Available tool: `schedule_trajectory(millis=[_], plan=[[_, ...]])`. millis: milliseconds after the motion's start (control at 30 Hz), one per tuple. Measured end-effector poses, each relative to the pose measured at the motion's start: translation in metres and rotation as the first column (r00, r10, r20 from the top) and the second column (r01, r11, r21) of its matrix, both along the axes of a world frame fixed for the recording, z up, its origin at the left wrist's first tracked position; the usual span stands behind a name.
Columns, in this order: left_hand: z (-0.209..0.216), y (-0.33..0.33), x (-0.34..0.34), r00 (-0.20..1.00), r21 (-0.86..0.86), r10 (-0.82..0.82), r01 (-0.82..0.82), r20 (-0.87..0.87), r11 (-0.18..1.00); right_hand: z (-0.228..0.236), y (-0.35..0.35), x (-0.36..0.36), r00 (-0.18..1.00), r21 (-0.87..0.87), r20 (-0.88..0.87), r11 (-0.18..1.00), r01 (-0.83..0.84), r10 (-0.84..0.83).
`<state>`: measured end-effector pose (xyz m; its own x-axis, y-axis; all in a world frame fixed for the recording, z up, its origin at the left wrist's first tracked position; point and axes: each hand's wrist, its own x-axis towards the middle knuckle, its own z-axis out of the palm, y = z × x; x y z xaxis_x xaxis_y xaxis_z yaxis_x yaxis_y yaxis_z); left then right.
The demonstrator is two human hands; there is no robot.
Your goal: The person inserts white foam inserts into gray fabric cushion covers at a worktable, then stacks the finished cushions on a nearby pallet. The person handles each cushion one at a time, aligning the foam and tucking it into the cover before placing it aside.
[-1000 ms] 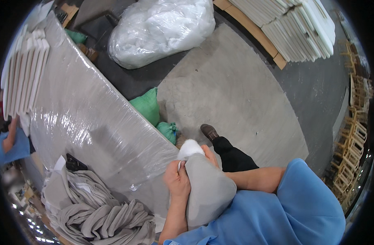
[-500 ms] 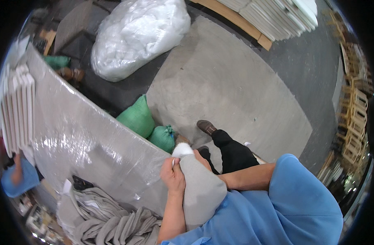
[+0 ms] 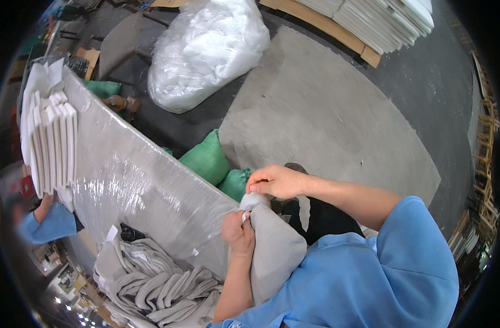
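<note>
A light grey fabric cover [image 3: 277, 254] lies against my body, bulging, with white padding [image 3: 255, 201] poking out of its open end. My left hand [image 3: 239, 235] is closed on the cover's edge beside that opening, and a bit of white shows by the thumb. Just above the padding, my right hand [image 3: 274, 182] has its thumb and fingers pinched together at the padding's top. What sits between those fingertips is too small to make out.
A plastic-wrapped table [image 3: 146, 188] stands at my left, bearing heaped grey covers [image 3: 157, 279] and stacked white pads [image 3: 53, 142]. Green sacks [image 3: 206, 158] lie beside it. Beyond are a big bag of white filling [image 3: 212, 54] and a floor sheet [image 3: 326, 104]. Another person's blue sleeve [image 3: 53, 224] shows far left.
My right hand has come up from beside the cover to the padding at its opening. My left hand keeps its hold. The other person's arm has moved up against the white pads.
</note>
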<state>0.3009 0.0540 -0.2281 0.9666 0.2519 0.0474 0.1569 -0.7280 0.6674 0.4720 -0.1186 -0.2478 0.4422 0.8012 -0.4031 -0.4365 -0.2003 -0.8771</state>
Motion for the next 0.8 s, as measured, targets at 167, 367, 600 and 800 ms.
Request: schedule_trajectory(millis=[167, 367, 600, 800], plan=[[0.008, -0.005, 0.002, 1.0, 0.018, -0.004, 0.004, 0.013, 1.0, 0.011, 0.019, 0.022, 0.865, -0.088, 0.215, 0.891, -0.445, 0.453], [0.019, -0.011, 0.005, 0.998, 0.009, 0.01, -0.011, 0.068, 1.0, 0.021, 0.035, 0.04, 0.658, -0.132, 0.209, 0.688, -0.714, 0.723], [0.023, -0.019, 0.0, 0.998, -0.059, 0.017, -0.014, 0.056, 0.998, 0.027, 0.024, 0.035, 0.631, -0.108, 0.184, 0.654, -0.749, 0.753], [0.023, -0.027, 0.001, 0.999, -0.076, 0.049, -0.05, -0.01, 0.996, 0.038, 0.018, 0.034, 0.671, -0.164, -0.028, 0.658, -0.735, 0.741]])
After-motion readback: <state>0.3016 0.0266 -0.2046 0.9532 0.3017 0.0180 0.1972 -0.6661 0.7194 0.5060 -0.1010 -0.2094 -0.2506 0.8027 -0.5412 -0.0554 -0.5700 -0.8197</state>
